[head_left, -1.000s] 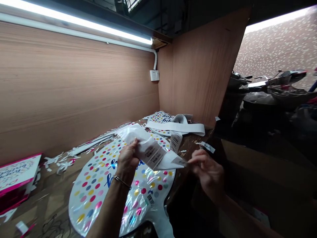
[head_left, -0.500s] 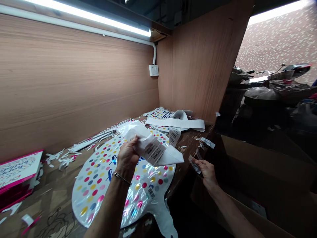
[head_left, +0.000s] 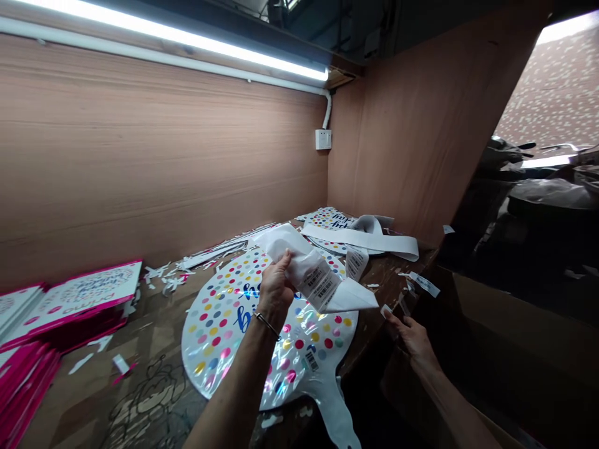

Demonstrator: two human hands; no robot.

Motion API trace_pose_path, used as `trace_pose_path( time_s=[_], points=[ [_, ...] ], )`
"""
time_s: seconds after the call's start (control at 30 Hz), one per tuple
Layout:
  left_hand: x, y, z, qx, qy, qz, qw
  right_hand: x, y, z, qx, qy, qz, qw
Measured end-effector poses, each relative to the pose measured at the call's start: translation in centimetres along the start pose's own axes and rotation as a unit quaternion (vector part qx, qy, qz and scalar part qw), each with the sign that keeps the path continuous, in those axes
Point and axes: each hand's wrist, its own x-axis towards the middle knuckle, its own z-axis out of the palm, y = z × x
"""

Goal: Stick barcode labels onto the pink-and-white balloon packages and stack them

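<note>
The left hand [head_left: 276, 288] is raised above the middle of the tabletop [head_left: 154, 349], its fingers and thumb closed on a folded white packet [head_left: 314, 274] in clear wrap. The packet sticks out to the right past the fingertips, with a barcode label on its face and a flat white corner pointing toward the right edge. A thin bracelet sits at the wrist.

The right hand [head_left: 410, 333] is lower, just off the tabletop's right edge, fingers narrowed around a small white slip [head_left: 386, 310] at the fingertips — whether it is pinched or only touched cannot be made out, as the slip is tiny and partly covered.

Under the packet lies a flat foil balloon [head_left: 243, 330] with coloured dots and blue lettering; the lettering is hidden in part by the left hand. A second dotted balloon [head_left: 327, 219] lies at the far right corner under a white paper strip [head_left: 369, 238]. Pink cards [head_left: 70, 299] are stacked at the left edge — cut off by the frame. White paper scraps [head_left: 163, 280] litter the back edge.
</note>
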Motion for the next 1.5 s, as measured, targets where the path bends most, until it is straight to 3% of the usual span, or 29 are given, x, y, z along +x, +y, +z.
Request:
trace_pose_path(
  time_s=[0.1,0.17,0.23,0.3,0.33,0.4,0.5,0.6,0.67,0.8,1.0,1.1,1.27,1.5],
  points=[
    [-0.1,0.4,-0.2,0.005,-0.004,-0.001,1.000,-1.3,-0.4,-1.6,-0.098,-0.012,0.004,0.995],
    [0.0,0.6,-0.4,0.009,-0.005,-0.003,1.000,-2.4,-1.6,-3.0,-0.219,0.004,-0.037,0.975],
    [0.1,0.5,-0.5,0.012,-0.006,-0.002,1.000,-3.4,-3.7,-3.9,-0.284,0.040,-0.166,0.944],
    [0.1,0.3,-0.3,0.013,-0.011,0.001,1.000,-3.7,-6.7,-3.5,-0.241,0.046,-0.338,0.908],
    [0.1,0.2,-0.1,0.014,-0.017,0.003,1.000,-3.7,-8.3,-2.7,-0.209,0.027,-0.401,0.891],
    [-0.1,-0.1,0.2,0.018,-0.032,0.005,0.999,-3.1,-11.4,-0.3,-0.164,-0.057,-0.455,0.874],
    [-0.3,-0.4,0.7,0.026,-0.052,0.002,0.998,-1.8,-14.5,4.6,-0.122,-0.199,-0.448,0.863],
    [-0.5,-0.3,0.8,0.025,-0.075,0.008,0.997,-0.9,-15.3,8.6,-0.038,-0.345,-0.352,0.869],
    [-0.8,-0.3,0.8,0.015,-0.104,0.024,0.994,-0.8,-14.9,10.2,0.040,-0.382,-0.276,0.881],
    [-1.2,-0.8,0.2,0.011,-0.146,0.035,0.989,-1.1,-13.9,11.2,0.145,-0.362,-0.196,0.900],
    [-0.7,-1.7,-0.3,0.034,-0.116,0.020,0.993,-1.7,-13.3,10.9,0.118,-0.348,-0.222,0.903],
    [-0.7,-1.6,-0.1,0.041,-0.100,0.027,0.994,-1.7,-13.6,10.6,0.058,-0.346,-0.297,0.888],
    [-1.2,-1.4,0.4,0.054,-0.090,0.030,0.994,-1.0,-14.6,9.9,-0.046,-0.308,-0.479,0.821],
    [-2.2,-1.2,1.1,0.086,-0.083,0.017,0.993,-0.6,-15.2,9.2,-0.117,-0.171,-0.638,0.742]
  ],
)
